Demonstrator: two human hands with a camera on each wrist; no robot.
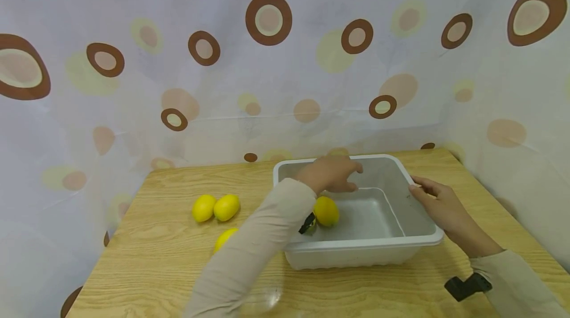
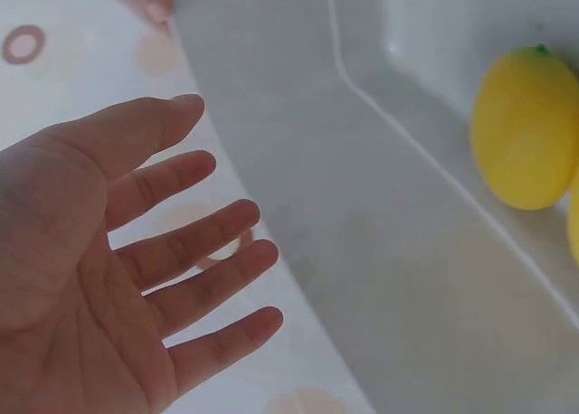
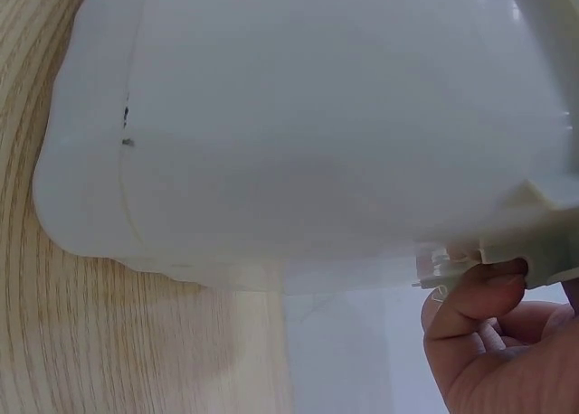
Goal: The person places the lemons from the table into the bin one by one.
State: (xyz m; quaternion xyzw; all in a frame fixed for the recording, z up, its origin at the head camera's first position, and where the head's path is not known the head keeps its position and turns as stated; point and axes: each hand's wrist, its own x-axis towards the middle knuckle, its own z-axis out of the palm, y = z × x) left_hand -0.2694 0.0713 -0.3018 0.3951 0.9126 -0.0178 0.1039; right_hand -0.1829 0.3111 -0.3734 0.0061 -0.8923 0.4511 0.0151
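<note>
A white plastic basin (image 1: 362, 244) stands on the table. Over its left part hovers my left hand (image 1: 333, 173), fingers spread and loosely bent; in the left wrist view the palm (image 2: 81, 278) holds nothing. My right hand (image 1: 438, 204) grips the basin's right rim; in the right wrist view, fingers (image 3: 475, 310) curl around the lip. Inside the basin, a lemon (image 1: 327, 211) lies on the left, with a second partly hidden by the left wrist. The left wrist view also shows a lemon (image 2: 526, 129) inside, with another cut off at the frame's edge.
Left of the basin, two lemons (image 1: 226, 207) lie side by side on the wooden table (image 1: 165, 244). Nearer, another lemon (image 1: 224, 239) is partly covered by the left sleeve. A patterned curtain (image 1: 285, 75) hangs behind the table and along its sides.
</note>
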